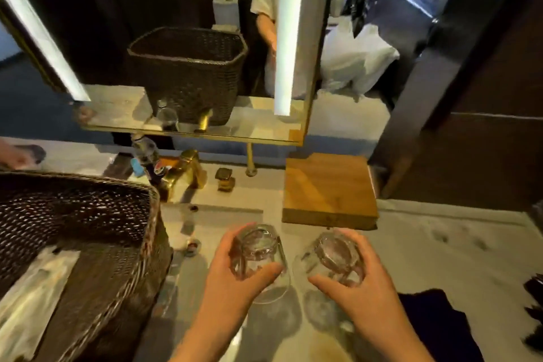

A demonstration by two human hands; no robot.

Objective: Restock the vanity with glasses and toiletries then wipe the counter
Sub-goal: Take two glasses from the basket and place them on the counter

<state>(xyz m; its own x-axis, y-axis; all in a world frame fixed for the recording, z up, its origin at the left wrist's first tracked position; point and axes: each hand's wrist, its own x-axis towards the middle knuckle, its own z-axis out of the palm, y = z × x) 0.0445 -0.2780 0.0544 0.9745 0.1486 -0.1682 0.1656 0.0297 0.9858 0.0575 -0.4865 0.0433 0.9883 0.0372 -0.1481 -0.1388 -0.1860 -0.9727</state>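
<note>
My left hand (227, 276) grips a clear drinking glass (258, 256) held upside down above the grey stone counter (426, 258). My right hand (355, 288) grips a second clear glass (335, 258), also inverted, just to the right of the first. Both glasses hover near the front of the counter, below a wooden block tray (329, 188). Their shadows fall on the counter beneath them.
A dark wicker basket (88, 232) holding white cloth fills the left. A gold tap (182, 173) and a plastic bottle (147, 156) stand behind the sink (211, 214). A mirror (176, 38) hangs above. Dark cloth (435, 320) lies at the right front.
</note>
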